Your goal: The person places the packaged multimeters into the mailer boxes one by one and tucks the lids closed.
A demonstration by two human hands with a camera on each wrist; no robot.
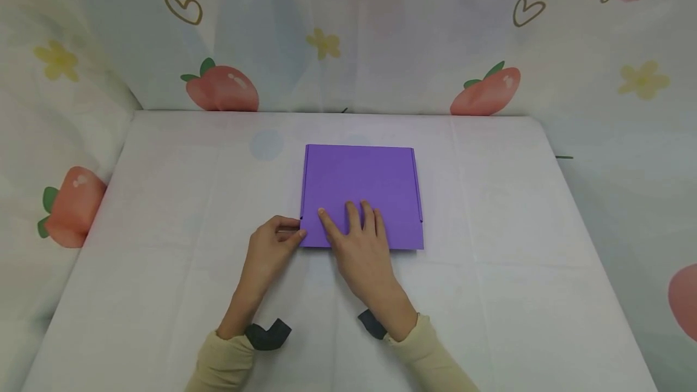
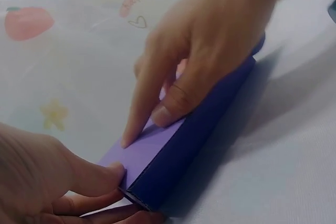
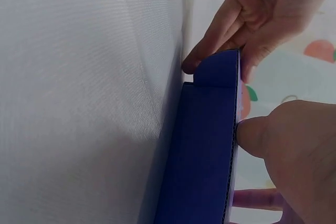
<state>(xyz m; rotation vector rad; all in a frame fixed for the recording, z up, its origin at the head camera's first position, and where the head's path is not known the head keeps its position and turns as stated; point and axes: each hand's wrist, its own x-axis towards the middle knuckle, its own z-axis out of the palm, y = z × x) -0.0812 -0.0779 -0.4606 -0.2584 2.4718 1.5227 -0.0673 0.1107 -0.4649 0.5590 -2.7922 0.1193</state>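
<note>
White-clothed table [image 1: 163, 210]; flat purple box [image 1: 370, 180] lying at centre.

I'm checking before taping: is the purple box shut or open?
Shut. The purple box lies flat with its lid down; the right hand presses it, and the left hand pinches its near corner.

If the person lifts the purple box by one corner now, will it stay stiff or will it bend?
The purple box probably stays fairly stiff: the right wrist view shows a corrugated edge. It looks flat and thin, so likely light. The right hand presses its lid while the left hand pinches the corner, so the lid might spring open.
</note>
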